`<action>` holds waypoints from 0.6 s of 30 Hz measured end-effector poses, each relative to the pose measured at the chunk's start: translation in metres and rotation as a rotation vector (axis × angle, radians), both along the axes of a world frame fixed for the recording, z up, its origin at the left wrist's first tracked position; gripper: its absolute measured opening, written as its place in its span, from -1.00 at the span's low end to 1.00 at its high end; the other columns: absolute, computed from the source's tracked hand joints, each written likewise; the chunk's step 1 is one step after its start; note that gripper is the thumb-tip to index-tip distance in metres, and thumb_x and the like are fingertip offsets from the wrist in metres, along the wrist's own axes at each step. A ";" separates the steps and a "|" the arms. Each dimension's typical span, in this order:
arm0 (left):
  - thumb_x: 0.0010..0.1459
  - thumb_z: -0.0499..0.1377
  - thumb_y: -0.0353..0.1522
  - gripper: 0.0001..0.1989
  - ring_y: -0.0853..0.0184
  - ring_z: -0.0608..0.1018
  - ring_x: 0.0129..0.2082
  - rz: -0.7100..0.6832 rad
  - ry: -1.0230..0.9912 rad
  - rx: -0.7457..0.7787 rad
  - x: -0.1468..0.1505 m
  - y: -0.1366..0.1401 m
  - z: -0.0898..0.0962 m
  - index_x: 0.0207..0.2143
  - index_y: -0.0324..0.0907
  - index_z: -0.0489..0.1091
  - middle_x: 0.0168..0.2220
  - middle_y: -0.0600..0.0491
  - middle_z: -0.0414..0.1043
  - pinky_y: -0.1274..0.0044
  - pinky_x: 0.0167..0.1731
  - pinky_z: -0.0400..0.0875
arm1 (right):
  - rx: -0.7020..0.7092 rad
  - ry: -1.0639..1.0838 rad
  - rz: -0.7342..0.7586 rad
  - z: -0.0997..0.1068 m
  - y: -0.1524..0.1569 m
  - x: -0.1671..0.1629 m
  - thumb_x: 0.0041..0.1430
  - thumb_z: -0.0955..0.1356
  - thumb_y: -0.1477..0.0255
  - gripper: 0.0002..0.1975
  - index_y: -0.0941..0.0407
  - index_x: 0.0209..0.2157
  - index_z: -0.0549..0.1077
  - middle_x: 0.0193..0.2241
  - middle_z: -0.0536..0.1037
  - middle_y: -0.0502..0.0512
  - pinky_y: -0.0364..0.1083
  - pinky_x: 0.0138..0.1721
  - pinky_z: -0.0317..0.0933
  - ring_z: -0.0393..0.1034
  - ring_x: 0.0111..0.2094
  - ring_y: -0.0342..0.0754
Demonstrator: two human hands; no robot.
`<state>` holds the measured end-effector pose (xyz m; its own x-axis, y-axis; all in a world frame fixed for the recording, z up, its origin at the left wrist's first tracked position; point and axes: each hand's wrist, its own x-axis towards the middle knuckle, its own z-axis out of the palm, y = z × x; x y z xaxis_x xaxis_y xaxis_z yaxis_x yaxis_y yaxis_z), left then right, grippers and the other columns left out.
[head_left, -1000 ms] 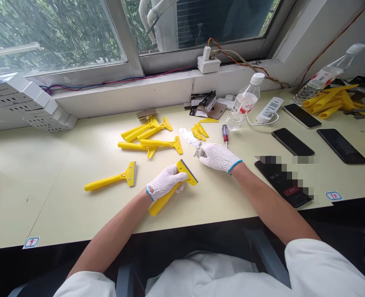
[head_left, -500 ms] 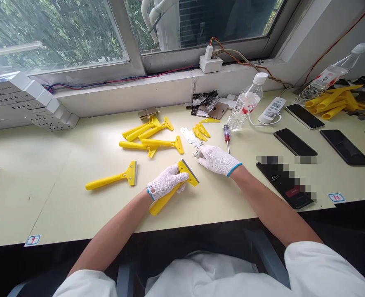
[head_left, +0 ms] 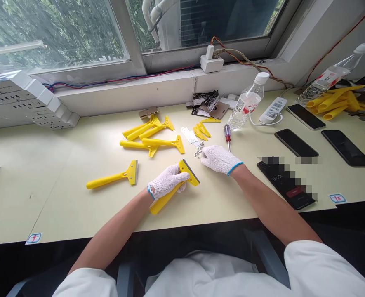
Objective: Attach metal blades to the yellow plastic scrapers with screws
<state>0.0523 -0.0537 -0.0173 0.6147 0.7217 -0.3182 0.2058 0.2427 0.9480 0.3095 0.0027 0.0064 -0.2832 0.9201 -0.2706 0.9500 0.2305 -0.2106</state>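
My left hand [head_left: 168, 181], in a white knitted glove, is wrapped round a yellow scraper [head_left: 187, 171] with a metal blade along its head. The scraper slants, its head up and its handle end low near the table's front. My gloved right hand [head_left: 217, 159] rests at the edge of a small pile of screws [head_left: 198, 149], its fingers pinched together. What lies between those fingertips is too small to make out. Just beyond are white blades [head_left: 190, 137] and yellow blade covers [head_left: 202, 130]. A screwdriver [head_left: 227, 134] with a red and clear handle lies behind the right hand.
Another bladed scraper [head_left: 114, 179] lies at left, with several yellow scraper handles [head_left: 151, 138] behind. A water bottle [head_left: 247, 103], a power strip [head_left: 273, 110] and several phones [head_left: 296, 142] stand or lie at right. White boxes [head_left: 30, 99] lean at the back left.
My right hand has drawn slightly to the right, off the screws, and more of the pile shows. My left hand holds the scraper as before.
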 end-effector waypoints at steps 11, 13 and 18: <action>0.41 0.26 -0.15 -0.74 0.35 0.49 -0.51 -0.004 0.050 0.022 0.002 -0.001 0.008 -0.23 -0.15 0.47 -0.50 0.09 0.51 0.46 -0.34 0.41 | 0.005 0.330 0.114 0.002 -0.014 -0.005 0.48 0.32 0.46 -0.86 0.15 -0.21 0.49 -0.23 0.64 0.20 -0.07 -0.21 0.17 0.46 -0.25 0.01; 0.41 0.28 -0.14 -0.74 0.35 0.50 -0.50 0.000 0.064 0.030 0.003 -0.002 0.007 -0.21 -0.15 0.46 -0.48 0.10 0.52 0.46 -0.35 0.42 | 0.047 0.421 0.190 -0.001 -0.023 -0.014 0.47 0.34 0.49 -0.89 0.15 -0.21 0.49 -0.26 0.62 0.14 -0.09 -0.21 0.15 0.41 -0.29 -0.03; 0.41 0.32 -0.07 -0.67 0.34 0.53 -0.48 -0.031 0.105 0.068 0.005 -0.002 0.003 -0.24 -0.14 0.48 -0.47 0.11 0.52 0.47 -0.34 0.46 | 0.349 0.341 0.417 -0.011 -0.039 -0.032 0.48 0.34 0.45 -0.82 0.19 -0.21 0.57 -0.29 0.61 0.16 -0.03 -0.27 0.01 0.32 -0.36 -0.05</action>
<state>0.0570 -0.0555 -0.0146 0.6032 0.7248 -0.3329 0.3113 0.1703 0.9349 0.2773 -0.0360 -0.0043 -0.6539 0.7314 0.1933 0.6582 0.6760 -0.3312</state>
